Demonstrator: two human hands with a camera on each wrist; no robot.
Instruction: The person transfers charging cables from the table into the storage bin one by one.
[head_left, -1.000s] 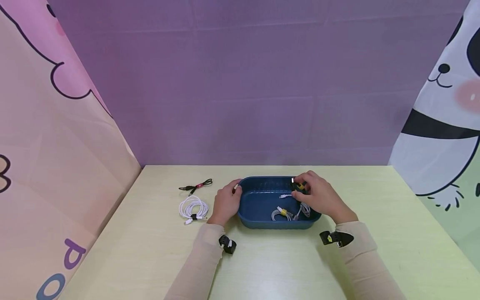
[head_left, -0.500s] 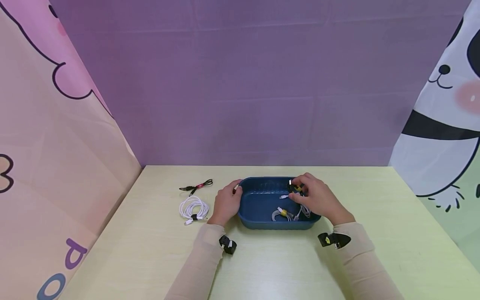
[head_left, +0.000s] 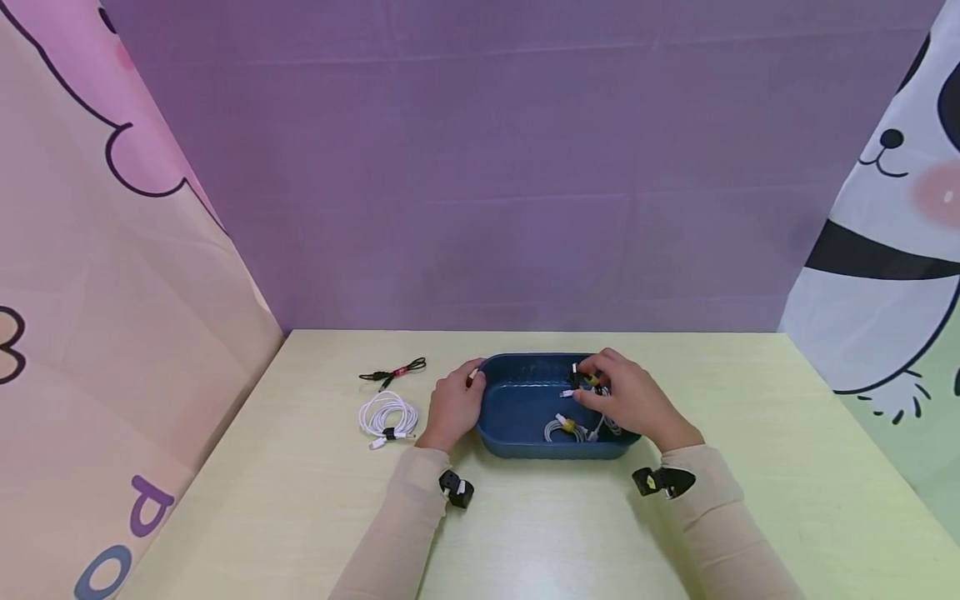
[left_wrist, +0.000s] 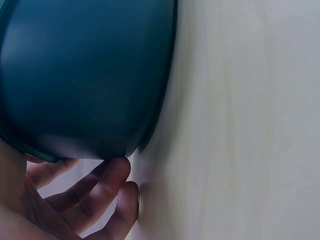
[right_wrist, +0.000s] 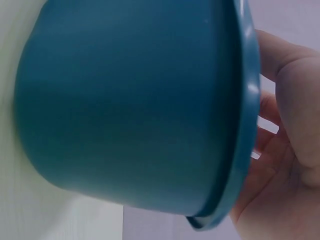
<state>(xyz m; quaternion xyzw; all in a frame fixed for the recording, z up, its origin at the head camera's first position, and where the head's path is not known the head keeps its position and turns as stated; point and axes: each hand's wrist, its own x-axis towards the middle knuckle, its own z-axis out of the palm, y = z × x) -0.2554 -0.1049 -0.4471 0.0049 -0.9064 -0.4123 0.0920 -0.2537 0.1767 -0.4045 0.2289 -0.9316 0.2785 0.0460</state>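
A blue plastic basin point(head_left: 525, 450) stands on the table, its outer wall filling much of both wrist views. At its left end my left hand point(head_left: 453, 406) grips the rim, with the thumb at the top edge and the fingers against the outer wall in the left wrist view. My right hand point(head_left: 626, 398) reaches over the right side and pinches a black cable point(head_left: 575, 377) with a metal plug and a yellow tie. Below it in the basin lie a grey cable point(head_left: 557, 429) with a yellow tie and a white coiled cable point(head_left: 611, 425), partly hidden by the hand.
Left of the basin, a coiled white cable point(head_left: 386, 414) with a black strap lies on the pale table point(head_left: 540, 533). Just behind it is a black cable bundle point(head_left: 395, 372) with a red tie. A purple backdrop point(head_left: 525, 167) rises behind the table's far edge.
My right hand has shifted a little left inside the basin, carrying the black cable along. The left hand and the basin have stayed in place.
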